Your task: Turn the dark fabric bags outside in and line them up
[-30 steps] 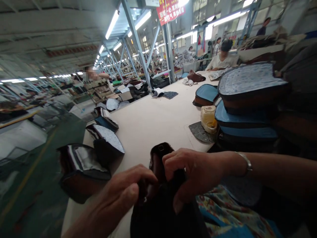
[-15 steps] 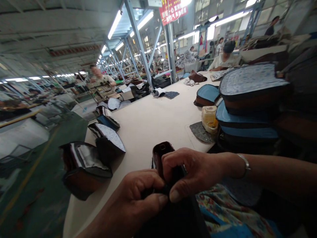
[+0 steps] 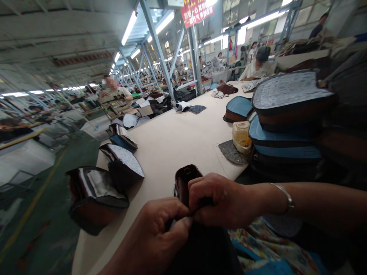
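Note:
Close to me at the table's near edge is a dark leather bag piece (image 3: 183, 187), brown at its far end, where a small metal buckle or ring (image 3: 187, 170) shows. My left hand (image 3: 163, 221) pinches the dark edge of this piece between thumb and fingers. Right beside it, my right hand (image 3: 220, 198), with a silver bangle (image 3: 283, 194) on the wrist, pinches the same edge. The two sets of fingertips almost meet. Shadow hides the lower part of the piece, and my fingers cover the spot being gripped.
Several part-made bags (image 3: 97, 202) line the left edge of the pale table (image 3: 169, 141). On the right, a plastic glue pot (image 3: 241, 135) sits on a grey scrap (image 3: 231, 152) beside stacked blue-lined bags (image 3: 286, 135). Two people work farther back.
My fingertips have drawn closer together on the dark edge, and my right thumb has tucked in from its outstretched position. The whole view has shifted slightly.

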Motion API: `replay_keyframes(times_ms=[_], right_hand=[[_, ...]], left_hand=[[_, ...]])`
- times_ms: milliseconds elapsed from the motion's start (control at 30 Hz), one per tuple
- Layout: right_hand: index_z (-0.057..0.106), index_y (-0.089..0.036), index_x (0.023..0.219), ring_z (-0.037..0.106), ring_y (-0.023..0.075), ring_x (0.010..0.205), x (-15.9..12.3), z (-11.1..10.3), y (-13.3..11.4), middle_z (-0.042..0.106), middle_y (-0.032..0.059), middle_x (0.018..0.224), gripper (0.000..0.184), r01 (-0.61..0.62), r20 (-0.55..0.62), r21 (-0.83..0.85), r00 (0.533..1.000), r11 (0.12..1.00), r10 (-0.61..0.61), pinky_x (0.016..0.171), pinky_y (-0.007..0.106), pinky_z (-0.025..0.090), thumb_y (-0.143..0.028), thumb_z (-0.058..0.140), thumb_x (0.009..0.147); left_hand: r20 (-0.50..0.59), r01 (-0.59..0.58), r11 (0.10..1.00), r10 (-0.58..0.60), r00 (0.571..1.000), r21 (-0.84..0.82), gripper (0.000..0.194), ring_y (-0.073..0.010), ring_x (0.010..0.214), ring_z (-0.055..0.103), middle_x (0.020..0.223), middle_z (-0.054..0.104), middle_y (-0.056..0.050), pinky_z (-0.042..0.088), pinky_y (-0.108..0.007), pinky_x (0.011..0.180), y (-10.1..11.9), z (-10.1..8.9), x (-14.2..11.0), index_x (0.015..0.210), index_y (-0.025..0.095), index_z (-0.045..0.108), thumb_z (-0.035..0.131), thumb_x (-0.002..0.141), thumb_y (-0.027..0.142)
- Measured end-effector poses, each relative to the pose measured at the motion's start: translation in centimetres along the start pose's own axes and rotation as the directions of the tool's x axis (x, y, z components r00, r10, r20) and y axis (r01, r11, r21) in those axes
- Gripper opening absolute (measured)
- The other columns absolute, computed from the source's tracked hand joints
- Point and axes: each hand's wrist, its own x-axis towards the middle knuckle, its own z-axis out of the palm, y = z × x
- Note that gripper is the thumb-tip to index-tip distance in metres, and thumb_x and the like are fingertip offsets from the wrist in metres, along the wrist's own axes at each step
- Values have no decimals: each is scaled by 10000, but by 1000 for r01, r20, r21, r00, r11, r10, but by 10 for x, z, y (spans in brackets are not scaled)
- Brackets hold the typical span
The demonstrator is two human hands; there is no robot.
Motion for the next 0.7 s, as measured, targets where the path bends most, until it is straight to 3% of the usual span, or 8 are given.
replay_keyframes(times_ms=[100,200,333,433,567,633,700], right_hand=[[600,-128,763,494,95,631,-2,4,-1,556,18,741,43,134,-58,-131,988,982,-143,560,201,369,-97,571,770],[616,-141,841,511,128,678,-5,8,-1,588,52,808,73,179,-34,-338,979,924,-202,605,248,391,-130,545,835],[588,-155,920,538,156,743,-9,10,0,609,62,863,98,223,-25,-452,965,864,-262,659,291,404,-129,534,843],[569,-150,886,511,157,699,-10,7,-2,608,60,834,78,317,26,-489,937,813,-350,653,316,396,-141,493,870],[559,-164,741,428,151,601,-11,2,-7,558,27,700,212,451,207,-609,884,652,-418,652,358,365,-137,456,925],[542,-175,693,418,147,587,-11,2,-9,548,22,678,241,489,236,-608,864,626,-446,673,363,373,-148,479,924],[542,-179,694,418,144,581,-13,5,-9,560,28,694,230,518,237,-595,844,615,-481,694,363,387,-174,498,919]], left_hand=[[-36,-45,994,49,998,102,235,-149,652,555,686,588,0,372,-240,576,-2,2,-1,706,174,655,513,875,255],[-51,-124,975,136,989,187,276,-147,635,556,684,582,-12,373,-249,573,-5,5,-2,691,173,643,480,900,250],[-60,-156,977,166,984,146,257,-145,648,579,712,609,-17,383,-246,588,-7,6,-5,717,174,655,484,898,240],[-26,-73,997,74,997,21,247,-150,674,564,713,588,-3,381,-244,614,-7,1,-7,750,174,672,521,905,293],[140,71,978,-44,989,-194,414,-137,675,395,701,411,24,309,-252,607,-9,-11,-8,746,162,593,437,982,464],[213,134,964,-84,973,-231,476,-128,643,302,686,335,37,248,-258,560,-10,-15,-6,723,172,509,389,998,540],[266,177,962,-119,957,-208,472,-120,614,258,663,313,50,200,-257,522,-10,-15,-4,711,184,466,445,976,574]])
